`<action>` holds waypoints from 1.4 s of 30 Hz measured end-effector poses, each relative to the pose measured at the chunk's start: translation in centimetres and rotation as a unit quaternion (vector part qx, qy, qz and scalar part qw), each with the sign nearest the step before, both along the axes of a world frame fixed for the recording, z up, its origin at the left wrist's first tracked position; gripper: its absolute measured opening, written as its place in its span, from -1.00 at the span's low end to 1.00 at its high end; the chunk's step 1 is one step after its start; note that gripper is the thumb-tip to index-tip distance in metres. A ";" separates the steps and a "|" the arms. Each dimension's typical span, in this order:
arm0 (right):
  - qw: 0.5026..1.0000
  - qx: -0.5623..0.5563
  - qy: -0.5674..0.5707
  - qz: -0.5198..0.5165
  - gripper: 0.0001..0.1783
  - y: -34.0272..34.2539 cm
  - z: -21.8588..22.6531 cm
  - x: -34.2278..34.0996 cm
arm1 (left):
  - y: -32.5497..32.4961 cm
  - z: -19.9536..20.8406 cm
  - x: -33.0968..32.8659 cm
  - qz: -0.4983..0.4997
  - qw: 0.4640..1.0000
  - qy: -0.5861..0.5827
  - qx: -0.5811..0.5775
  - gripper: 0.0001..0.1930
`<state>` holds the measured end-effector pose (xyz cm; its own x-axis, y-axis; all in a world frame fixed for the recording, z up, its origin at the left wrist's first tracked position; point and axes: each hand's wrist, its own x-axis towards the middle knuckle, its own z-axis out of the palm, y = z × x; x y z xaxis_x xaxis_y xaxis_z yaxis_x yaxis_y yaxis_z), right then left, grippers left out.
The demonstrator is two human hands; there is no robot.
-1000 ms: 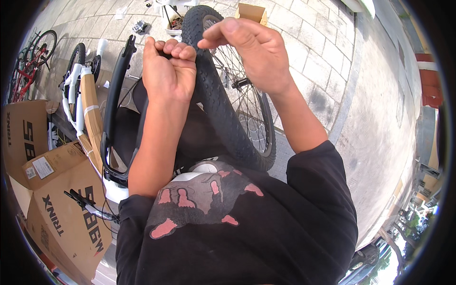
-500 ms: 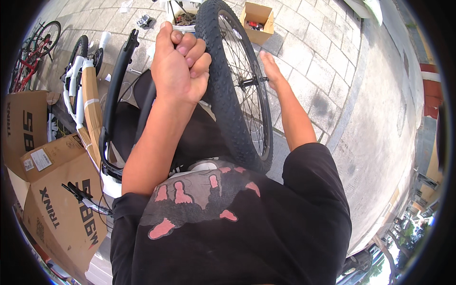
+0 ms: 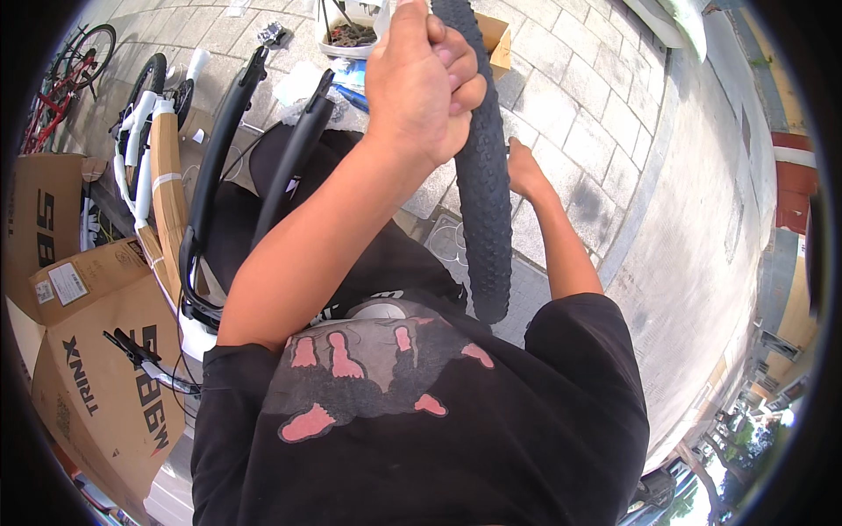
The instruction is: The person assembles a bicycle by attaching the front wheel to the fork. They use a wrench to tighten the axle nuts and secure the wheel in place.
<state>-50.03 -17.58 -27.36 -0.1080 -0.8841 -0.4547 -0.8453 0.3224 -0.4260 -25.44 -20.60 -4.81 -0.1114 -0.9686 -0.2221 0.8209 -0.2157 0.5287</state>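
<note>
A bicycle wheel with a black knobby tyre [image 3: 485, 202] stands almost edge-on before me, its spokes mostly out of sight. My left hand [image 3: 425, 88] is raised as a fist over the tyre's upper left side; whatever lies inside its fingers is hidden. Beside the tyre's right side, my right hand [image 3: 524, 171] has its fingers curled at a small dark axle end of the wheel. To the left, a black bicycle fork [image 3: 210, 175] points its two legs upward between my legs.
Cardboard boxes [image 3: 105, 368] lie at the left, near a white frame part with a cardboard-wrapped tube [image 3: 167, 175]. A white tub [image 3: 351, 44] and a small carton [image 3: 495, 44] stand ahead. A red bicycle [image 3: 74, 88] is far left. Pale paving [image 3: 570, 114] spreads to the right.
The wheel has turned from showing its spokes to nearly edge-on. My left fist has moved up and right with it. My right hand has lowered slightly, and its fingers have curled in.
</note>
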 end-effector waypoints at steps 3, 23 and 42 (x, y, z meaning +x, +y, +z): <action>0.995 -0.087 0.032 -0.020 0.12 -1.6 -1.7 -1.0 | -1.6 -0.8 -4.8 -0.069 0.991 0.107 -0.034 -0.62; 0.972 -0.028 -0.064 -0.225 -0.58 4.1 -0.9 -8.3 | 5.6 -18.5 -1.1 -0.292 0.932 -0.132 0.172 -0.71; 0.966 0.079 -0.059 -0.240 -0.46 5.3 0.8 -5.2 | 5.1 -18.7 -1.4 -0.309 0.933 -0.106 0.149 -0.72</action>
<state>-55.26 -12.31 -26.54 -0.4270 -0.6640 -0.6138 -0.5309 0.7336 -0.4242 -26.85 -15.45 -23.53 -0.5519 -0.6247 -0.5524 0.3747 -0.7776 0.5049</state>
